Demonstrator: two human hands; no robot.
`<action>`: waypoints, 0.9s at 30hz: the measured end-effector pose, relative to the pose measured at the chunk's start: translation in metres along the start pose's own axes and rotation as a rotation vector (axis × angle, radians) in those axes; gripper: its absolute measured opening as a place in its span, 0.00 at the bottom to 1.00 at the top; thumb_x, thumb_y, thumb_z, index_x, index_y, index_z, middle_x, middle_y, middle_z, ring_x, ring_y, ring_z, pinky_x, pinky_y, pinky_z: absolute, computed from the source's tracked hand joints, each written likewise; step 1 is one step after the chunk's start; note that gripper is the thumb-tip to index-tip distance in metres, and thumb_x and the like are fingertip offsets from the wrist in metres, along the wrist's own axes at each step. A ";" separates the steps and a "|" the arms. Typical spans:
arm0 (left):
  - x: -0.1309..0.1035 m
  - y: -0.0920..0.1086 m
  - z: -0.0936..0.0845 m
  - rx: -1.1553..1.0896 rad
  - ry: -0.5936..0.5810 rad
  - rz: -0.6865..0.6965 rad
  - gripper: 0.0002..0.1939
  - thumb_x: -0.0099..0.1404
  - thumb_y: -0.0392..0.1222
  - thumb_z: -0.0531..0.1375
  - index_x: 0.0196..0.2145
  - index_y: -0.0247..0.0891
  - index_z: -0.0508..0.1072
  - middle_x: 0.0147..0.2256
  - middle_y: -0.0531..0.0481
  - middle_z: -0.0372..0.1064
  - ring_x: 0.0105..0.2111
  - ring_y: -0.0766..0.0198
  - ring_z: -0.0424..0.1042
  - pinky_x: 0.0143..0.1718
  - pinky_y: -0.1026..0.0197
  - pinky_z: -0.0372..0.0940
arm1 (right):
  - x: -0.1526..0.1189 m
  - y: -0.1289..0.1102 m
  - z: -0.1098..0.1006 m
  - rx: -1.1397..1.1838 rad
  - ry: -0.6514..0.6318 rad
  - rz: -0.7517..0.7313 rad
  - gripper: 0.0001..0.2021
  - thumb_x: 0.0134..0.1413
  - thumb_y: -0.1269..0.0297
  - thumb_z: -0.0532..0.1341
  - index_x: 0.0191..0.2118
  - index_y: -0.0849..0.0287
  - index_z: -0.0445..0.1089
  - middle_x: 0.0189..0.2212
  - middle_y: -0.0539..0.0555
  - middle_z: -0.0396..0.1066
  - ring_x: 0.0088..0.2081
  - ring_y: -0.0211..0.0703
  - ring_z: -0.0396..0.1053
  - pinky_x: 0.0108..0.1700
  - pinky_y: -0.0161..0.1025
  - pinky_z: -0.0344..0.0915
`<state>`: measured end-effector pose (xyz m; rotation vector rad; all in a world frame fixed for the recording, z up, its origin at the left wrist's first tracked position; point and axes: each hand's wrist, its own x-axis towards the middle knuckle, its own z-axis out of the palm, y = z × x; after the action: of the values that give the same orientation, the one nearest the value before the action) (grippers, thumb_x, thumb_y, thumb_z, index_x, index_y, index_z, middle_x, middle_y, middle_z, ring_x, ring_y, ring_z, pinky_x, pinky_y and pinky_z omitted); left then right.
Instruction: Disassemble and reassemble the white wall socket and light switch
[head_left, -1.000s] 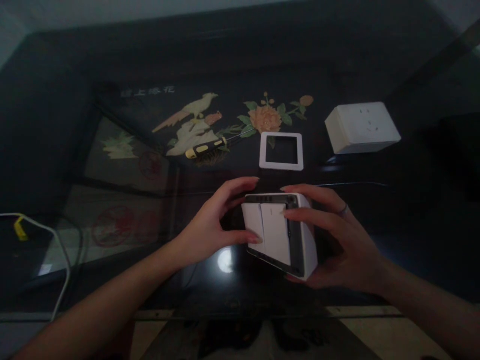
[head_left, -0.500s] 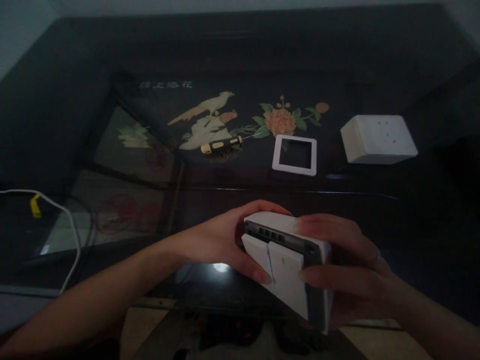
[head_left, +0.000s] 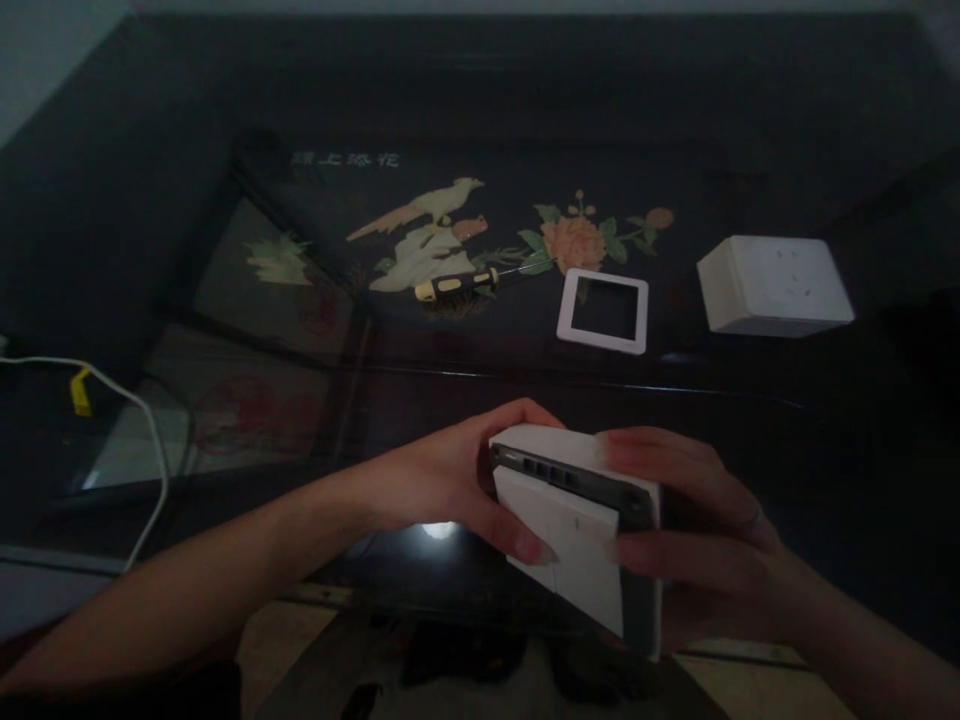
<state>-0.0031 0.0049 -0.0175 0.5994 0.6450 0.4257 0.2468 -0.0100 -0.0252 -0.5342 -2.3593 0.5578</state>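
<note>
Between my two hands, a white wall switch (head_left: 585, 555) with a grey inner frame is held tilted above the near edge of the table. My left hand (head_left: 480, 490) grips its left side, the thumb pressed on the white rocker face and the fingers behind. My right hand (head_left: 697, 530) is closed around the right side, one finger on the top edge and another at the rocker's right edge. A white square cover frame (head_left: 564, 330) lies flat beyond the switch. Left of it rests a yellow and black screwdriver (head_left: 457, 285), its shaft pointing right.
A white wall socket on a box (head_left: 795, 285) sits at the right. A white cable (head_left: 142, 405) with a yellow tag (head_left: 80, 392) runs along the left. The dark, glossy table (head_left: 450, 110) has a bird-and-flower picture and shows reflections.
The two rocker halves now sit nearly flush, where a gap and step showed between them before. Both hands keep their hold. The view has shifted slightly, moving the table items a little right.
</note>
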 end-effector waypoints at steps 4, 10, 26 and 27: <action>0.000 -0.001 0.001 0.002 0.022 0.087 0.36 0.45 0.20 0.69 0.49 0.45 0.68 0.41 0.56 0.73 0.39 0.65 0.75 0.38 0.64 0.71 | 0.004 0.002 -0.001 0.059 -0.008 0.070 0.26 0.54 0.57 0.67 0.57 0.50 0.62 0.61 0.58 0.57 0.62 0.56 0.60 0.56 0.54 0.71; 0.001 -0.001 0.000 0.101 0.089 0.181 0.38 0.49 0.27 0.69 0.56 0.47 0.65 0.51 0.47 0.72 0.49 0.55 0.75 0.45 0.55 0.73 | 0.007 0.003 -0.001 0.118 0.025 0.190 0.37 0.51 0.60 0.69 0.64 0.46 0.55 0.63 0.59 0.55 0.64 0.59 0.59 0.55 0.55 0.72; 0.001 -0.006 -0.001 0.454 0.345 0.345 0.30 0.55 0.35 0.69 0.53 0.44 0.64 0.44 0.50 0.73 0.43 0.58 0.76 0.40 0.59 0.74 | 0.009 0.001 0.010 0.066 -0.044 0.388 0.50 0.49 0.68 0.67 0.71 0.50 0.37 0.64 0.62 0.53 0.66 0.58 0.55 0.59 0.57 0.66; 0.001 -0.006 -0.001 0.486 0.351 0.356 0.30 0.56 0.36 0.69 0.54 0.45 0.63 0.45 0.50 0.73 0.43 0.58 0.76 0.40 0.59 0.74 | 0.009 0.001 0.010 0.052 -0.052 0.403 0.50 0.49 0.69 0.66 0.71 0.49 0.37 0.64 0.62 0.54 0.65 0.58 0.55 0.59 0.57 0.67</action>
<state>-0.0017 0.0012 -0.0225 1.1252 0.9937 0.7244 0.2334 -0.0069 -0.0284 -0.9920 -2.2862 0.8182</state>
